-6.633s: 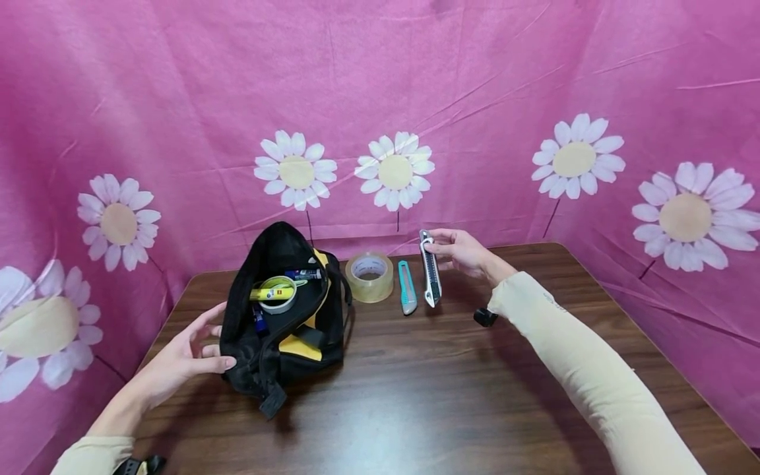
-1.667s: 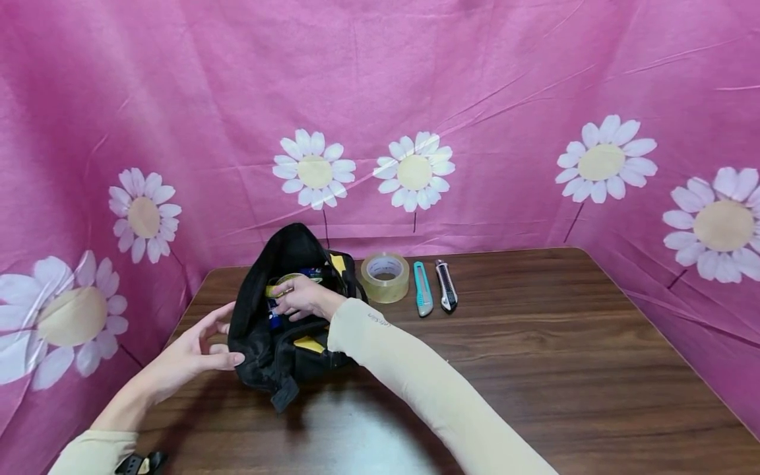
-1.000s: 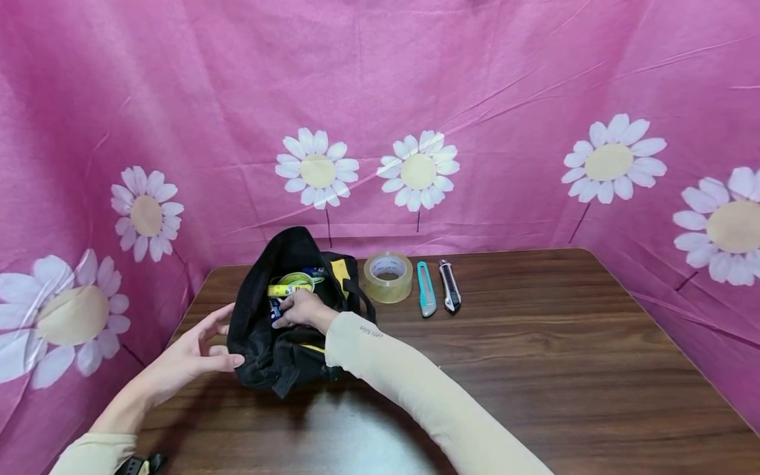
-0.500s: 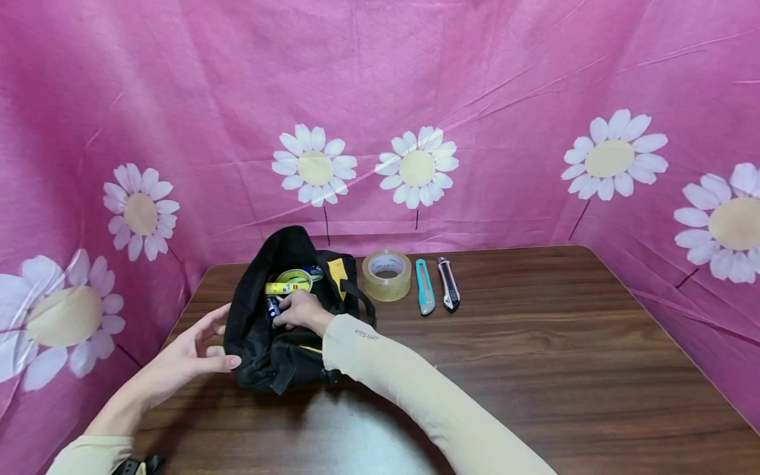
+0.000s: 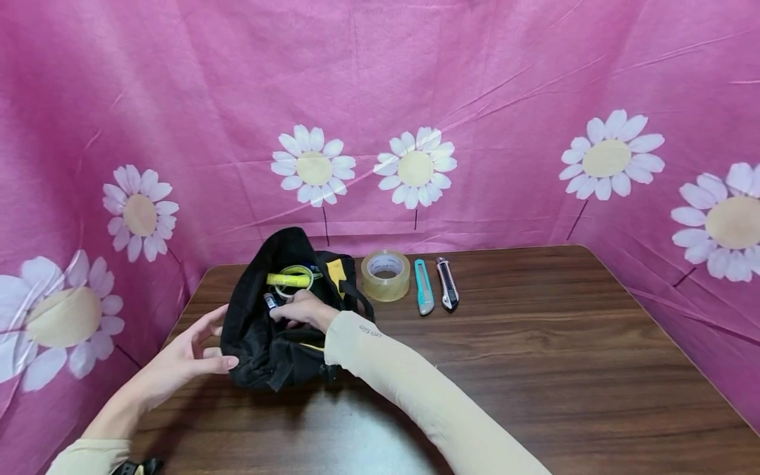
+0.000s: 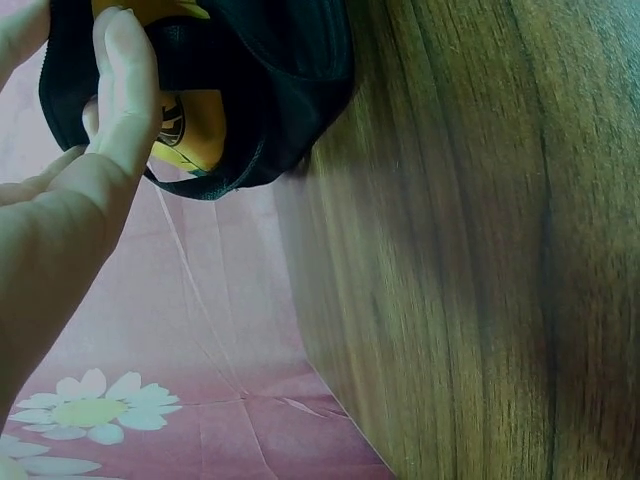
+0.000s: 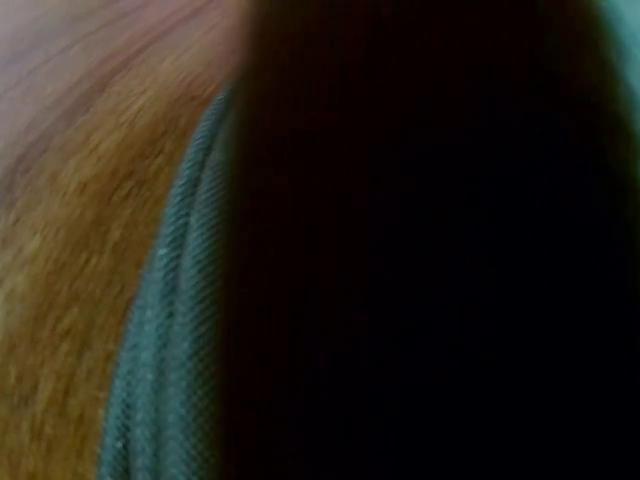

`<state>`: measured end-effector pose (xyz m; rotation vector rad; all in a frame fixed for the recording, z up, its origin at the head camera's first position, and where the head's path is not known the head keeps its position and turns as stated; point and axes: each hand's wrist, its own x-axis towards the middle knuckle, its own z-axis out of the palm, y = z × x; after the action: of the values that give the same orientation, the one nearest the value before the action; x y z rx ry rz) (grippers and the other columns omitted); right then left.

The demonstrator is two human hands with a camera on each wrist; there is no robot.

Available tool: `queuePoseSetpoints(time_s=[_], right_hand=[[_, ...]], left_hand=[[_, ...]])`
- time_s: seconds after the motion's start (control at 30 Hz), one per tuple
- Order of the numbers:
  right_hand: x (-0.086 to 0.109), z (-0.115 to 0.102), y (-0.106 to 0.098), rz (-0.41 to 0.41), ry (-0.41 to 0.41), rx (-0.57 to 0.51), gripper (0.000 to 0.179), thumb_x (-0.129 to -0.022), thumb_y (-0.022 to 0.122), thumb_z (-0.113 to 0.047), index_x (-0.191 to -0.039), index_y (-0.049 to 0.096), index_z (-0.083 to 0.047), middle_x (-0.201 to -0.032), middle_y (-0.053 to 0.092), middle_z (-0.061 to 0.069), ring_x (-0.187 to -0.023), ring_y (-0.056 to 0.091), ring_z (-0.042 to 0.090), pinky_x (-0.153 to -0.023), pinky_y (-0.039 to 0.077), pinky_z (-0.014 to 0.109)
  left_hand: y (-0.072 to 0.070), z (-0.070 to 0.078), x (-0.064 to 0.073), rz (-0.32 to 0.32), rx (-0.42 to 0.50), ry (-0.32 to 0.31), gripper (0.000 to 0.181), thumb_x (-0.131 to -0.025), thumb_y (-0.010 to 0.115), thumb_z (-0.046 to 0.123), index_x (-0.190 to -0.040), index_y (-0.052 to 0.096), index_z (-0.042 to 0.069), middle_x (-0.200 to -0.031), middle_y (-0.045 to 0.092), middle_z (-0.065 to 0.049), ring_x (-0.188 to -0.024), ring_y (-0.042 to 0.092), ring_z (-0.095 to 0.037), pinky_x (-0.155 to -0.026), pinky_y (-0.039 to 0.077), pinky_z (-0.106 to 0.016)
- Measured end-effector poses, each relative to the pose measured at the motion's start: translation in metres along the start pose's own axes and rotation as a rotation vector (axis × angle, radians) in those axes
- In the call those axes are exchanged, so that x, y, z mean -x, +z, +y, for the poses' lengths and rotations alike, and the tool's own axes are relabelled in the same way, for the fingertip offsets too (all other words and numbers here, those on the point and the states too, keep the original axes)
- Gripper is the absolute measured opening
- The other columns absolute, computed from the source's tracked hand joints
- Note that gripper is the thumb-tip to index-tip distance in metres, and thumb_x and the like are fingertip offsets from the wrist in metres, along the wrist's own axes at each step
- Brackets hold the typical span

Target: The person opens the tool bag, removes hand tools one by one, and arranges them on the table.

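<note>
A black bag (image 5: 255, 369) with yellow patches lies with its mouth agape on the table. My left hand (image 5: 190, 356) holds its left side, thumb on the front corner; the left wrist view shows that hand (image 6: 100, 160) at the bag's edge. Inside the bag my right hand (image 5: 305, 309) pinches a small dark blue cylinder (image 5: 270, 301) with a whitish band, its lower part hidden by the fingers. Just beyond lie a yellow tube (image 5: 287, 280) and a pale ring (image 5: 303, 290), perhaps a tape roll. Darkness and sleeve fabric fill most of the right wrist view.
Right of the bag stand in a row a roll of clear packing tape (image 5: 386, 287), a teal box cutter (image 5: 424, 287) and a white-and-black box cutter (image 5: 448, 284). The brown wooden table (image 5: 534, 343) ends at a pink flowered curtain (image 5: 487, 86).
The white-and-black box cutter, earlier in my right hand, now lies beside the teal one. My right hand has gone into the bag, where the blue cylinder is now tilted up. My left hand stays.
</note>
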<state>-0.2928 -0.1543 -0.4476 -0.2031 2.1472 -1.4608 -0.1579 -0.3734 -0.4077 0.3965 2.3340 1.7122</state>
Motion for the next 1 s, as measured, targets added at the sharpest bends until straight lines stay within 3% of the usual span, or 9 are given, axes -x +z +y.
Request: queuePoseSetpoints(time_s=[0.07,0.2,0.47,0.63,0.77,0.87,1.0], right_hand=[[0.002,0.001,-0.002,-0.009,0.016,-0.035,0.030,-0.080,0.076,-0.016,-0.059,0.054,-0.018,-0.062,0.057,-0.002,-0.056,0.057,0.012,-0.053,0.044,0.025],[0.005,0.002,-0.005,-0.030,0.024,-0.044,0.002,-0.081,0.076,-0.015,-0.080,0.075,-0.014,-0.077,0.065,-0.005,-0.062,0.057,0.010,-0.057,0.045,0.024],[-0.001,0.006,-0.005,-0.098,0.026,-0.045,0.015,-0.084,0.074,-0.017,-0.098,0.078,-0.014,-0.075,0.065,-0.006,-0.060,0.054,0.007,-0.053,0.040,0.022],[-0.004,0.006,-0.005,-0.146,0.024,-0.157,0.036,-0.086,0.074,-0.012,-0.121,0.067,-0.012,-0.085,0.073,-0.002,-0.053,0.050,0.007,-0.049,0.039,0.019],[-0.004,0.000,-0.007,-0.196,0.039,-0.294,0.031,-0.087,0.075,-0.007,-0.115,0.063,-0.012,-0.089,0.068,0.001,-0.055,0.058,0.010,-0.053,0.049,0.020],[-0.002,-0.010,-0.012,-0.250,0.040,-0.398,0.025,-0.089,0.074,-0.004,-0.109,0.061,-0.010,-0.090,0.066,0.005,-0.065,0.066,0.018,-0.066,0.059,0.031],[0.005,-0.026,-0.024,-0.277,0.018,-0.443,0.024,-0.090,0.072,-0.002,-0.109,0.059,-0.010,-0.092,0.067,0.009,-0.074,0.069,0.027,-0.080,0.059,0.045]], left_hand=[[0.000,0.000,0.000,-0.005,0.011,-0.003,0.086,-0.094,0.066,-0.003,-0.162,0.015,0.013,-0.128,0.045,-0.024,-0.103,0.070,-0.028,-0.082,0.058,-0.038],[0.001,0.000,0.000,-0.016,0.029,-0.009,0.087,-0.094,0.065,-0.003,-0.162,0.013,0.013,-0.129,0.044,-0.024,-0.104,0.070,-0.029,-0.082,0.057,-0.038],[0.003,0.000,0.000,-0.016,0.025,-0.012,0.087,-0.094,0.065,-0.003,-0.162,0.013,0.013,-0.128,0.045,-0.022,-0.105,0.070,-0.030,-0.083,0.057,-0.036],[0.004,0.000,0.001,-0.015,0.022,-0.002,0.088,-0.094,0.065,-0.004,-0.162,0.012,0.011,-0.126,0.046,-0.022,-0.105,0.070,-0.029,-0.083,0.057,-0.037],[0.004,0.002,0.001,-0.025,0.025,0.003,0.087,-0.094,0.065,-0.004,-0.162,0.012,0.012,-0.128,0.045,-0.022,-0.105,0.070,-0.029,-0.083,0.057,-0.035],[0.004,0.004,0.001,-0.023,0.020,0.000,0.087,-0.095,0.064,-0.003,-0.162,0.012,0.013,-0.130,0.044,-0.023,-0.105,0.070,-0.029,-0.082,0.057,-0.035],[0.005,0.006,0.001,-0.017,0.006,-0.021,0.087,-0.095,0.065,-0.001,-0.162,0.012,0.013,-0.132,0.042,-0.024,-0.105,0.070,-0.029,-0.082,0.056,-0.034]])
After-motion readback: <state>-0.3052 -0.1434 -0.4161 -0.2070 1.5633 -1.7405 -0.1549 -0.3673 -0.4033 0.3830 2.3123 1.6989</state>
